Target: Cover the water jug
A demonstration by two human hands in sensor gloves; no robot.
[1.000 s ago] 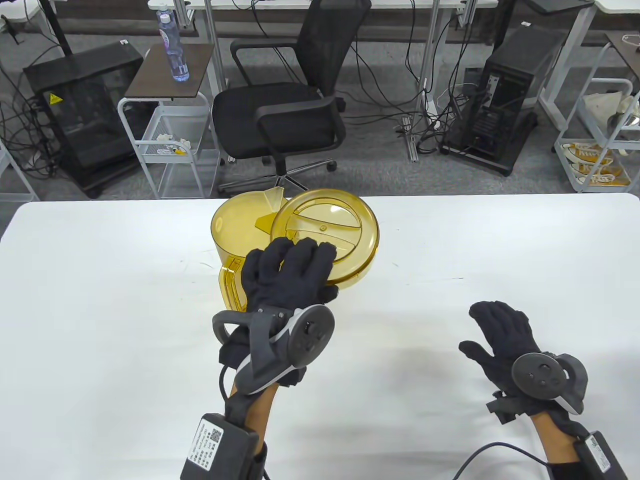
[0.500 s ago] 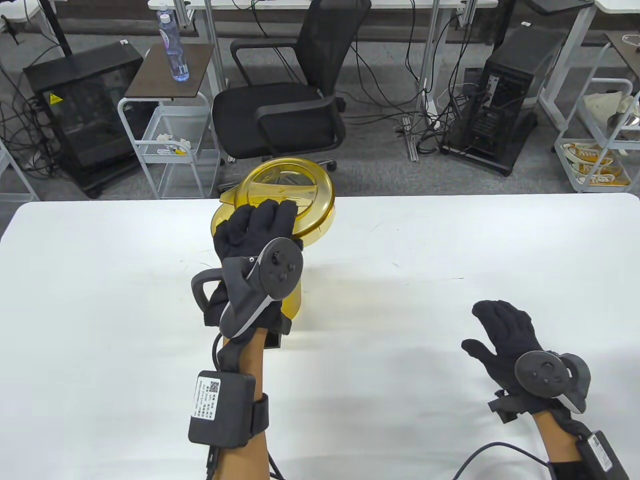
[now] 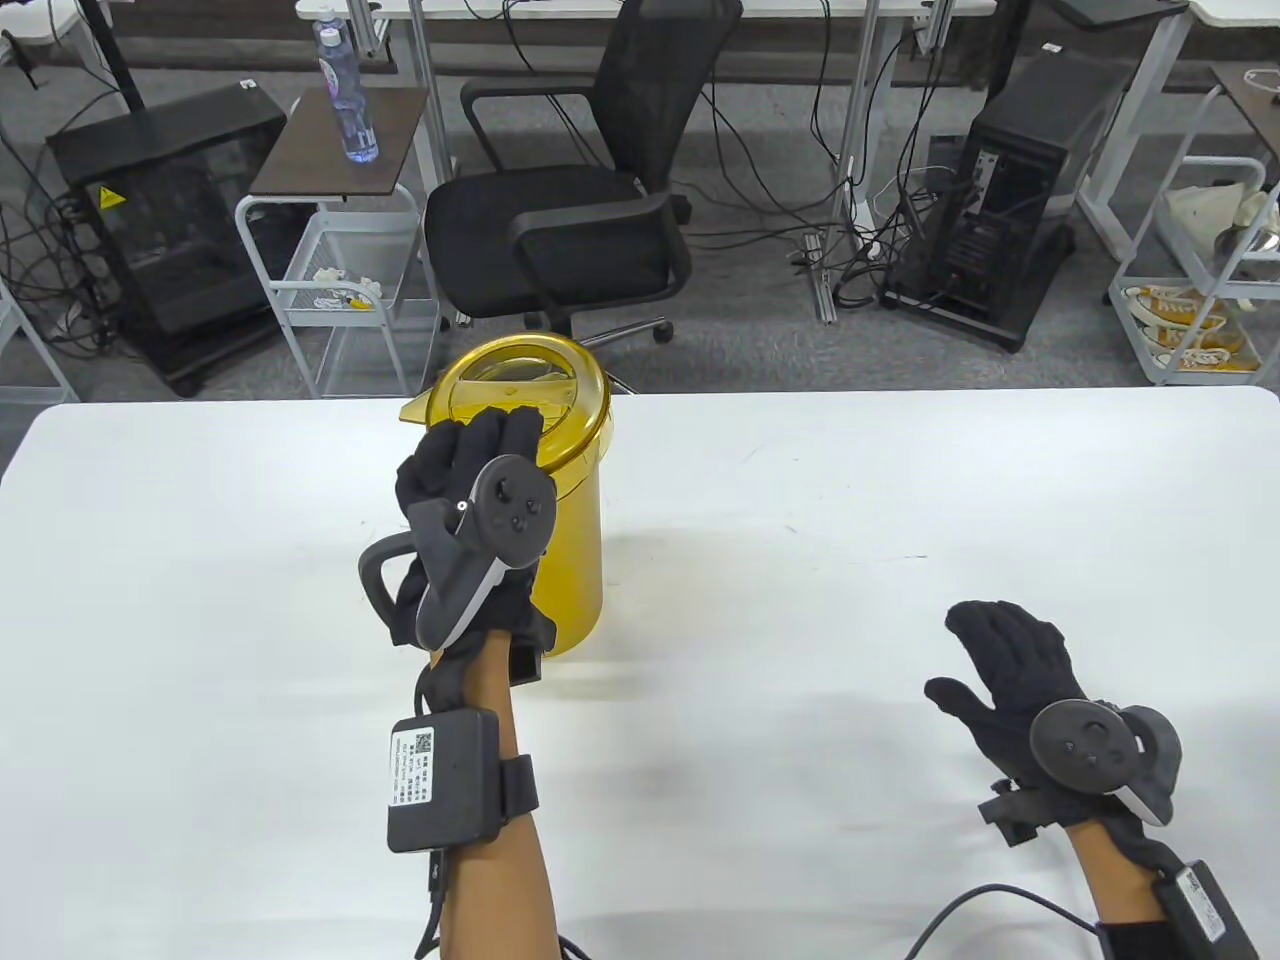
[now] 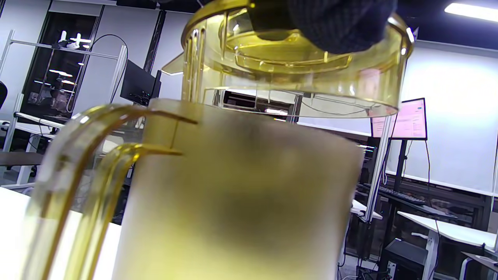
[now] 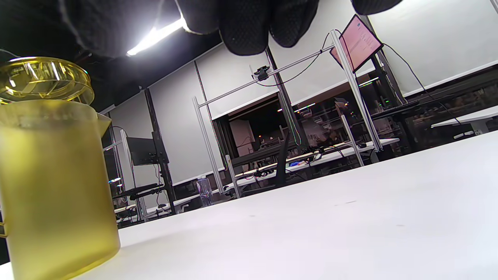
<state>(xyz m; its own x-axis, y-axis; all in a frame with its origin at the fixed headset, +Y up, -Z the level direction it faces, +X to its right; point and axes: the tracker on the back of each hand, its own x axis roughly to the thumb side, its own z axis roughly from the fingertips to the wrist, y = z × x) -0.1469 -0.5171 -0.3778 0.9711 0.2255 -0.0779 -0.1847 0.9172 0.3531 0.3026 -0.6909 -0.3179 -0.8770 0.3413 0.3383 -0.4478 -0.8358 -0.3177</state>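
A yellow translucent water jug (image 3: 570,545) stands upright on the white table (image 3: 850,520), left of centre near the far edge. My left hand (image 3: 480,445) grips the near edge of the round yellow lid (image 3: 530,390) and holds it over the jug's mouth. In the left wrist view the lid (image 4: 295,81) hangs slightly tilted just above the jug (image 4: 241,202), with a thin gap to the rim and the handle (image 4: 78,167) at the left. My right hand (image 3: 1005,660) rests open on the table at the right and holds nothing. The right wrist view shows the jug (image 5: 54,186) at far left.
Beyond the table's far edge stand a black office chair (image 3: 570,220), a white cart (image 3: 335,290) with a water bottle (image 3: 345,95) on its top, and computer cases on the floor. The wide stretch of table between jug and right hand is bare.
My left hand has carried the lid from the jug's right side up and left, to above its mouth. The right hand has stayed put.
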